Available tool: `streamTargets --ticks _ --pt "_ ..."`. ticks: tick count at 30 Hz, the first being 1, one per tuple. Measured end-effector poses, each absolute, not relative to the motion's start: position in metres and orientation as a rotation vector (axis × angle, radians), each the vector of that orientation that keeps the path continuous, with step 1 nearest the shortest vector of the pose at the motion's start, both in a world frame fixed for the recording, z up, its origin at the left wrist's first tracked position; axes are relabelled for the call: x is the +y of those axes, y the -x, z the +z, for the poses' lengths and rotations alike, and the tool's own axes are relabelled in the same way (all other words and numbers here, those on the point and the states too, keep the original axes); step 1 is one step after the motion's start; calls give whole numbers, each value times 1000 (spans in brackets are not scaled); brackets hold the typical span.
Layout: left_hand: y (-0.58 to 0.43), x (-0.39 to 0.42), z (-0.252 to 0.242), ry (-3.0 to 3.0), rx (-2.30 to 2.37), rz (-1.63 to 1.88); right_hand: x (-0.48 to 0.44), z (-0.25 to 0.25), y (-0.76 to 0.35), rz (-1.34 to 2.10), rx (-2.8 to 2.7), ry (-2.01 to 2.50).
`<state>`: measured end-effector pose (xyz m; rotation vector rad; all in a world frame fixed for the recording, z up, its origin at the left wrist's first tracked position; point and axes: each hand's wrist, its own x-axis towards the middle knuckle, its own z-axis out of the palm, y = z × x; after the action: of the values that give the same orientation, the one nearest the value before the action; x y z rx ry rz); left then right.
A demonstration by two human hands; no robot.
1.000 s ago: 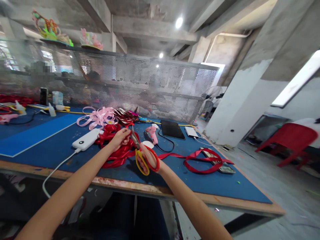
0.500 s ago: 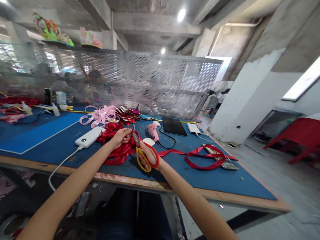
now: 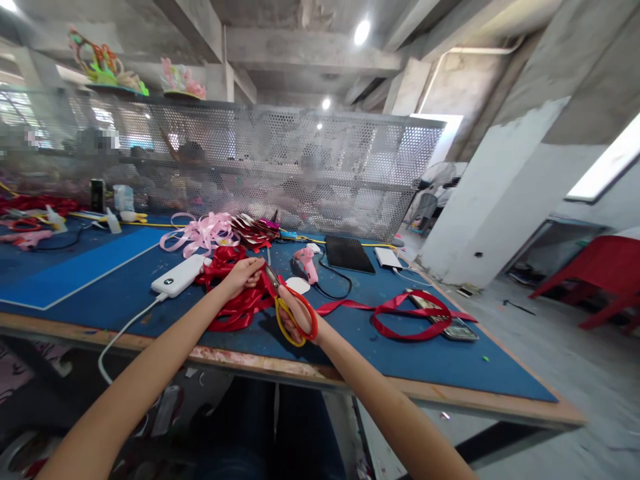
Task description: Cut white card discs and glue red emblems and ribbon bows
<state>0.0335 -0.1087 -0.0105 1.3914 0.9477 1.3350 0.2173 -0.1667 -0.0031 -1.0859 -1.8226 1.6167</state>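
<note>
My left hand (image 3: 246,276) is closed on the red ribbon (image 3: 233,319), whose loose loops lie in a heap beneath it. My right hand (image 3: 296,313) holds scissors (image 3: 311,323) with one red and one yellow handle loop. The scissor blades point up and left, close to my left fingertips, and look nearly together. From near my right hand a length of red ribbon runs right and loops over a phone (image 3: 457,328). Just behind my right hand lies a white disc (image 3: 298,285).
A white power bank (image 3: 180,275) with a cable lies left of the heap. Behind are pink ribbon (image 3: 205,232), a pink glue gun (image 3: 306,263) and a black tablet (image 3: 350,254). A perforated metal screen (image 3: 280,167) borders the table's back.
The scissor blades have come closer together, and the handles have drawn together slightly. My left hand stays almost in the same place.
</note>
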Motion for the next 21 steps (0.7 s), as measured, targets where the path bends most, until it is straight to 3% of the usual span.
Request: streamTargets --ticks 6,9,13,17,21 --pt "-11 -136 2 -1750 1178 1345 -172 12 -263 1275 -1801 1310" --pt "6 -156 -7 -2265 1599 851 -171 18 -294 830 -1928 1441" --pt "19 -158 -29 -2207 2002 431 -172 13 -310 106 -2229 1606" --pt "21 -144 -36 -2167 1992 644 -178 1 -304 -192 -2327 1602" --pt "25 -142 -33 -2179 1851 834 -179 -7 -303 -211 -2321 1460"
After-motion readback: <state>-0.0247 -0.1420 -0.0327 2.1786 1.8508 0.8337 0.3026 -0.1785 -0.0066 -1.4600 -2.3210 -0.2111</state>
